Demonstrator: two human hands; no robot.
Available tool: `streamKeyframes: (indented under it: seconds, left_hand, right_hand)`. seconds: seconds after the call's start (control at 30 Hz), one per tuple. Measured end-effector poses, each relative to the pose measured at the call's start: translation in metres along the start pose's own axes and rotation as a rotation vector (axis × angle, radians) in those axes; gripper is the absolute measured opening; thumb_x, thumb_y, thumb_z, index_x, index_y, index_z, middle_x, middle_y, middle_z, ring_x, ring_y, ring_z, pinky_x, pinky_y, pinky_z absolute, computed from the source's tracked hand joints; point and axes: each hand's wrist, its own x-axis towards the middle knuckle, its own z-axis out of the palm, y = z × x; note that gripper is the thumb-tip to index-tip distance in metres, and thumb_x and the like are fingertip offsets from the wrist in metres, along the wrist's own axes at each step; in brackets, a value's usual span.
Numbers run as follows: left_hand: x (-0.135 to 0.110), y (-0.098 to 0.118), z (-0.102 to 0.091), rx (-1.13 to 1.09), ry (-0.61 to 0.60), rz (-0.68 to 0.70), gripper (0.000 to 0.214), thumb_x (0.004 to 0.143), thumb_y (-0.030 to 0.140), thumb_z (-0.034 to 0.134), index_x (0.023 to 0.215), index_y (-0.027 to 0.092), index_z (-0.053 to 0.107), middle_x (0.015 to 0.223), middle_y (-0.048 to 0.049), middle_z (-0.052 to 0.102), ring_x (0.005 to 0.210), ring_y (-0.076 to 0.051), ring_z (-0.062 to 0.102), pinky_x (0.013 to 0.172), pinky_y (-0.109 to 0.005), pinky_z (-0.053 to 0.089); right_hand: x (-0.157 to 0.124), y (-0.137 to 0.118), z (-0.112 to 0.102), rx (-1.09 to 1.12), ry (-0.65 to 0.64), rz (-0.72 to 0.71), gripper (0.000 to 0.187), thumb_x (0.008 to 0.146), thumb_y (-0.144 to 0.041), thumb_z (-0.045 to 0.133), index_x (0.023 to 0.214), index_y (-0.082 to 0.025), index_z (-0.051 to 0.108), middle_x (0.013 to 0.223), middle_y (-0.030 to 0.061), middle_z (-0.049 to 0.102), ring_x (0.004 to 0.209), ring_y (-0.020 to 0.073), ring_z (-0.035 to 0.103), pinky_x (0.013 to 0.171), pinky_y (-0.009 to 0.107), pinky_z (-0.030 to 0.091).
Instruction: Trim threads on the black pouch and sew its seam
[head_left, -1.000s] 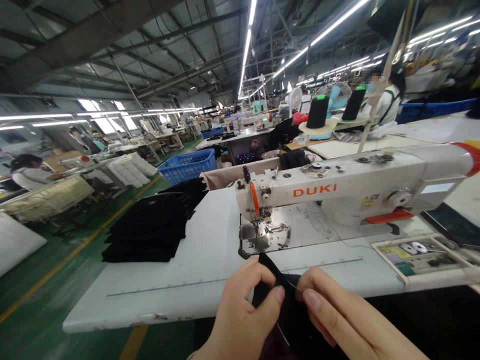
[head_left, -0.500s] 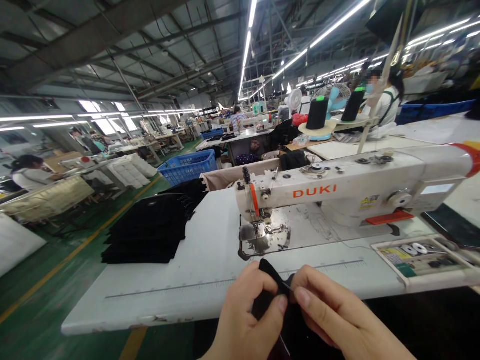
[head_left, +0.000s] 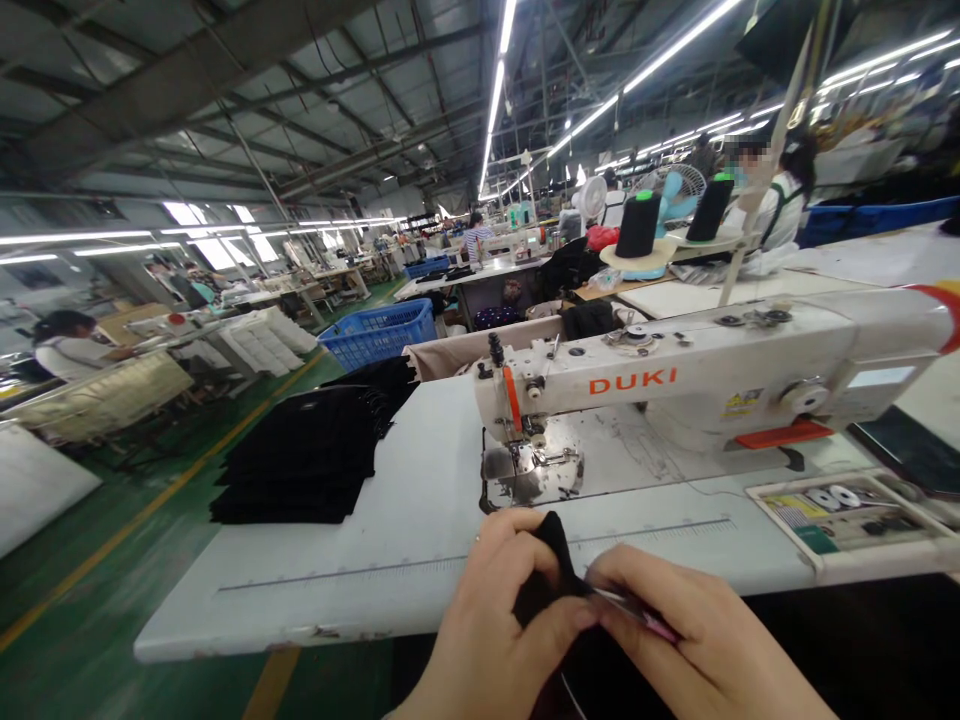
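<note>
My left hand (head_left: 499,610) is closed in a pinch on a piece of black fabric (head_left: 556,540), held in front of the sewing machine (head_left: 630,385) at the table's front edge. More of the dark cloth hangs below, in shadow. Close beside, my right hand (head_left: 682,625) grips a small metal-bladed tool (head_left: 626,602) with a pinkish part, its tip at the fabric by my left thumb. Its exact kind is partly covered by my fingers. A thin white strand (head_left: 571,692) shows against the dark cloth below.
A stack of black fabric pieces (head_left: 300,455) lies on the left of the white sewing table (head_left: 424,500). A small parts tray (head_left: 840,515) with bobbins sits at right. Black thread cones (head_left: 639,228) stand behind the machine. A blue basket (head_left: 382,335) is beyond the stack.
The metal-bladed tool now shows plainly in my right hand, tip at the fabric. Both hands have moved slightly right, and the left fingers have shifted on the black fabric.
</note>
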Motion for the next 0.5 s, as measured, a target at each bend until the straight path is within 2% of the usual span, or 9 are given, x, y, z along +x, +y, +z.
streamKeyframes:
  seconds: [0.1,0.17,0.27,0.33,0.4,0.5]
  left_hand:
    - [0.001,0.004,-0.006,-0.066,-0.063,-0.028,0.014,0.090,0.019,0.054,0.077,0.019,0.051,0.103,-0.0047,0.058,0.094,-0.019,0.055,0.084,-0.031,0.043]
    - [0.000,0.003,-0.009,-0.112,-0.040,-0.043,0.017,0.090,0.019,0.053,0.073,0.018,0.050,0.100,-0.0044,0.059,0.090,-0.018,0.056,0.081,-0.030,0.042]
    - [-0.002,-0.003,-0.009,-0.195,0.017,-0.112,0.022,0.090,0.024,0.057,0.070,0.018,0.050,0.099,-0.0053,0.059,0.091,-0.019,0.055,0.081,-0.030,0.042]
    - [-0.003,-0.007,-0.007,-0.226,0.054,-0.150,0.023,0.090,0.029,0.057,0.071,0.018,0.052,0.100,-0.0060,0.059,0.093,-0.020,0.056,0.083,-0.030,0.043]
    - [-0.005,-0.009,-0.006,-0.214,0.085,-0.176,0.022,0.091,0.031,0.057,0.074,0.018,0.053,0.103,-0.0066,0.058,0.095,-0.021,0.056,0.084,-0.031,0.043]
    - [-0.007,-0.010,-0.003,-0.170,0.114,-0.172,0.020,0.090,0.031,0.058,0.075,0.018,0.055,0.107,-0.0072,0.058,0.098,-0.022,0.056,0.086,-0.032,0.042]
  right_hand:
    - [0.003,0.003,-0.005,-0.024,0.054,0.009,0.021,0.096,-0.034,0.044,0.081,-0.024,0.055,0.070,-0.0026,0.058,0.064,0.0143,0.053,0.059,0.026,0.041]
    - [0.008,0.007,-0.010,-0.041,0.092,0.044,0.024,0.097,-0.037,0.044,0.080,-0.024,0.054,0.067,-0.0026,0.054,0.063,0.0146,0.051,0.059,0.026,0.040]
    - [0.012,0.010,-0.014,-0.033,0.059,0.084,0.022,0.097,-0.039,0.045,0.083,-0.024,0.055,0.071,-0.0019,0.056,0.068,0.0159,0.054,0.062,0.027,0.042]
    - [0.008,0.006,-0.014,0.001,0.068,0.094,0.018,0.096,-0.042,0.047,0.095,-0.026,0.056,0.076,-0.0016,0.059,0.070,0.0163,0.055,0.062,0.027,0.044]
    - [0.002,-0.003,-0.011,0.067,0.096,0.081,0.023,0.095,-0.047,0.045,0.100,-0.027,0.055,0.072,-0.0017,0.057,0.064,0.0158,0.054,0.059,0.026,0.045]
    - [-0.006,-0.018,-0.006,0.194,0.056,0.065,0.033,0.096,-0.052,0.039,0.087,-0.026,0.055,0.063,-0.0015,0.052,0.055,0.0150,0.051,0.052,0.025,0.045]
